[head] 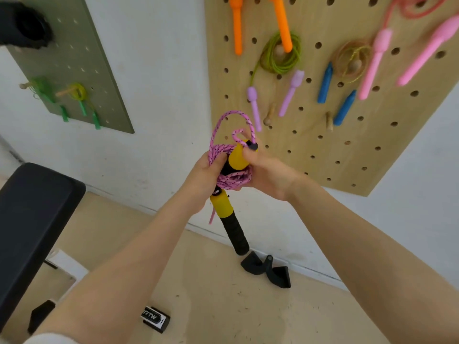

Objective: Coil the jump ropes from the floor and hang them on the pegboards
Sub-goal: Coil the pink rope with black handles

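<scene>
The fingers [218, 161] of the left hand [202, 180] are curled round the pink rope coil [229, 178], so the loops are kept from springing apart. One yellow handle [238, 156] is pinched by the right hand [267, 175]; the other handle [228, 220] is left hanging below. Beyond, the wooden pegboard [323, 150] is faced, where a free peg [269, 115] is probably intended for the coil.

You have two pegboards: a wooden one [323, 145] carrying four coiled ropes, a green one [74, 58] carrying two; one pink rope [231, 180] with two yellow handles [238, 157]
</scene>
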Available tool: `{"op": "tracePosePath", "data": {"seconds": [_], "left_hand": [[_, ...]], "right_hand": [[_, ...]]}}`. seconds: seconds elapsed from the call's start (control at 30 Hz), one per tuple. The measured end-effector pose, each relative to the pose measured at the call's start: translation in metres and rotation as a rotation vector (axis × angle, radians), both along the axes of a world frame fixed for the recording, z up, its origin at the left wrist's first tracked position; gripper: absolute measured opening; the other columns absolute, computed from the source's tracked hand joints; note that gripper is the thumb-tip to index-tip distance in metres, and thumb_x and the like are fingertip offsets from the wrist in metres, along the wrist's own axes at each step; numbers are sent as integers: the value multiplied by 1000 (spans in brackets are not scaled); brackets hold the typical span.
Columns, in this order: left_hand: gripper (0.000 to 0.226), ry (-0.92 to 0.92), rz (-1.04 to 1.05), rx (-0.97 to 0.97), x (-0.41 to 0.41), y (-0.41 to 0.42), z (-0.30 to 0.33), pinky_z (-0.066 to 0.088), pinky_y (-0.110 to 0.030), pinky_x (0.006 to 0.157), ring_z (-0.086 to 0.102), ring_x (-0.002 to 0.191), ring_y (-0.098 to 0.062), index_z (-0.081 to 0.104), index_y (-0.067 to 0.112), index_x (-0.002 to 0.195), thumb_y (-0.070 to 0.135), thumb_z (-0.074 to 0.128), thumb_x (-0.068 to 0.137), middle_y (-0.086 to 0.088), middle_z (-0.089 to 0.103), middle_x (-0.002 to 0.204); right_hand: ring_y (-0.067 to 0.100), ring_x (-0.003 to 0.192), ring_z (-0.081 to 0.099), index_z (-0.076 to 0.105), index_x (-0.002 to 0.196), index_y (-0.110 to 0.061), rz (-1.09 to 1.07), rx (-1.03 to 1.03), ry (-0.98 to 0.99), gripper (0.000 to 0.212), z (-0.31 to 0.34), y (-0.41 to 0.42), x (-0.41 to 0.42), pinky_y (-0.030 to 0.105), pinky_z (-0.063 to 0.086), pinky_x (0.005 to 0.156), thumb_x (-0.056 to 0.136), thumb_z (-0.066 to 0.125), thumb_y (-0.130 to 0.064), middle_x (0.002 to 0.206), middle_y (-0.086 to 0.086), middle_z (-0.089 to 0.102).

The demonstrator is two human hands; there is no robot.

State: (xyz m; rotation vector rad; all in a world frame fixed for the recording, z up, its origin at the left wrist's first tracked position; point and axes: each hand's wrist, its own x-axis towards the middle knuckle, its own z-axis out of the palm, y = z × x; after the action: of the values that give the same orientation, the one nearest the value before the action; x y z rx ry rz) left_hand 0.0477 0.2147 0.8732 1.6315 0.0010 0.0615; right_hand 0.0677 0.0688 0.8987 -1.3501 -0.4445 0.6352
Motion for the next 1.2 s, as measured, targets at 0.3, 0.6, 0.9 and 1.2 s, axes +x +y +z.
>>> {"op": "tracePosePath", "data": {"seconds": [0.3, 0.6, 0.9, 1.2], "left_hand": [[24, -66, -72, -37, -15, -1, 25, 58, -34, 63, 69, 70, -26, 60, 26, 107, 34, 38, 100, 0, 72, 85], [23, 88, -65, -201, -20, 2, 14, 59, -35, 62, 69, 65, -24, 57, 15, 108, 28, 40, 100, 0, 74, 82], [26, 51, -24, 12, -23, -4, 20, 54, -25, 55, 60, 48, -12, 57, 15, 101, 32, 37, 100, 3, 68, 68], [26, 39, -69, 84, -29, 8, 30, 34, -20, 40, 36, 32, -7, 45, 13, 73, 15, 38, 98, 7, 44, 37]], "right_hand": [[15, 122, 51, 24, 144, -24, -132, -182, -229, 75, 9, 9, -6, 34, 45, 101, 83, 62, -46, 137, -4, 47], [11, 86, 63, 50, 127, -9, 25, -131, -100, 42, -2, 8, -4, 22, 49, 72, 92, 51, -33, 101, 1, 66], [20, 111, 60, 62, 115, -15, -316, -102, -104, 82, -18, 23, -6, 33, 40, 105, 92, -4, -58, 111, 7, 66], [24, 69, 59, 65, 72, -6, -527, -669, -10, 87, -72, -17, 14, 38, 44, 85, 93, 2, -63, 71, 14, 64]]}}
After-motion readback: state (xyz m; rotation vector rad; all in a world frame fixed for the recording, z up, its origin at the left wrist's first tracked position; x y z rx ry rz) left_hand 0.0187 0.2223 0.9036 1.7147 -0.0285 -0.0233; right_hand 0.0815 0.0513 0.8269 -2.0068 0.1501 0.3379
